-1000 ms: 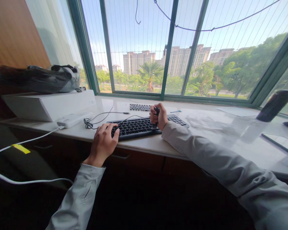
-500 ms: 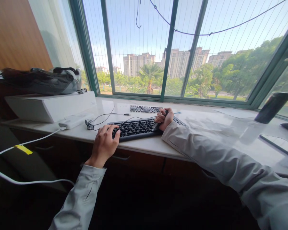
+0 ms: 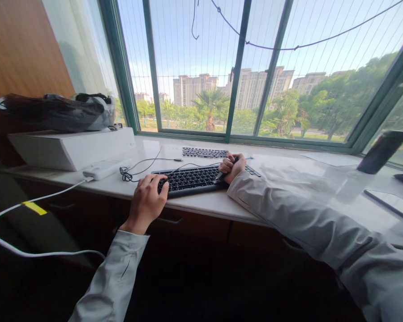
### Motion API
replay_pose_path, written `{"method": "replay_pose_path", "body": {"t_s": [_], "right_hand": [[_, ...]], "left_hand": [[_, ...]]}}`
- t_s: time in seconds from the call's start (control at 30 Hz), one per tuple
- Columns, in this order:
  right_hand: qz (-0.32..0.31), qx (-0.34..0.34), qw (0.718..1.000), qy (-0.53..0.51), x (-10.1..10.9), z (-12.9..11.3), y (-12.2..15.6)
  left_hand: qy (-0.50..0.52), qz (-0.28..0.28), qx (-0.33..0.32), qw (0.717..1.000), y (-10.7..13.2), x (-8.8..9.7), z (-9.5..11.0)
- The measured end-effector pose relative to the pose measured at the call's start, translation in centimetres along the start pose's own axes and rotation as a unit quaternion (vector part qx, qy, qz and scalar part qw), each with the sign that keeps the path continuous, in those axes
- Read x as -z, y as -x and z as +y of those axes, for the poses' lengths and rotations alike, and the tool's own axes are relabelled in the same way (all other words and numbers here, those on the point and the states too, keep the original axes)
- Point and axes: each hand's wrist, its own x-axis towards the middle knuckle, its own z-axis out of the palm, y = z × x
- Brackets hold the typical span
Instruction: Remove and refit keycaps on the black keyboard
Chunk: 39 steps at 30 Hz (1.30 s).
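Note:
A black keyboard [image 3: 191, 180] lies near the front edge of the white counter. My left hand [image 3: 149, 199] holds its left end, fingers over the keys and thumb at the near side. My right hand [image 3: 233, 167] is closed in a fist round a dark-handled tool [image 3: 220, 177], whose lower end meets the keyboard's right part. The tool's kind cannot be made out, as my fingers cover most of it. Behind the keyboard are rows of dark keys [image 3: 204, 153] on a pale base or the counter; I cannot tell which.
A thin black cable [image 3: 129, 173] lies coiled left of the keyboard. Further left are a white power strip [image 3: 102, 170] and a white box [image 3: 70, 150] with a dark bag [image 3: 53, 112] on top. To the right stand a dark cylinder [image 3: 383, 152] and a flat phone-like slab [image 3: 391, 205].
Both hands keep almost the same places on the keyboard and the tool. The whole view has shifted very slightly.

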Motion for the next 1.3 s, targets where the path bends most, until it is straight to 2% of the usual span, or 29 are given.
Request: {"method": "replay_pose_path", "body": {"t_s": [0.13,0.23,0.3,0.4,0.57,0.77,0.9,1.0,1.17,1.23,1.3], "right_hand": [[0.006,0.028,1.000,0.010,-0.3,0.1,0.3],[-0.020,0.054,0.997,0.057,-1.3,0.6,0.9],[-0.043,0.050,0.992,0.105,-2.2,1.0,1.3],[-0.042,0.043,0.988,0.143,-2.9,1.4,1.4],[-0.029,0.050,0.995,0.077,-2.1,1.1,1.0],[0.070,0.014,0.996,-0.045,-0.4,0.2,0.5],[0.084,0.010,0.995,-0.056,-0.2,0.2,0.4],[0.067,0.033,0.997,-0.022,-0.9,0.4,0.8],[-0.022,0.046,0.995,0.087,-2.4,1.3,1.4],[-0.024,0.053,0.994,0.096,-2.6,1.5,1.5],[0.002,0.061,0.996,0.068,-2.3,1.4,1.5]], "left_hand": [[0.001,0.004,0.001,1.000,0.0,0.0,-0.1],[0.004,0.002,-0.001,1.000,0.0,0.0,0.0],[0.003,0.002,-0.001,1.000,0.0,0.1,0.0],[0.001,0.001,0.000,1.000,0.0,0.2,0.2],[0.002,0.000,0.006,1.000,0.0,0.2,0.2],[0.001,0.001,0.006,1.000,0.0,0.0,0.1],[0.001,0.000,0.003,1.000,0.0,-0.1,-0.1],[0.001,-0.001,0.002,1.000,0.0,-0.2,-0.2],[0.002,-0.005,0.006,1.000,0.0,-0.2,-0.3],[0.001,-0.005,0.009,1.000,0.0,-0.2,-0.2],[-0.001,-0.003,0.013,1.000,0.0,-0.2,-0.1]]}}
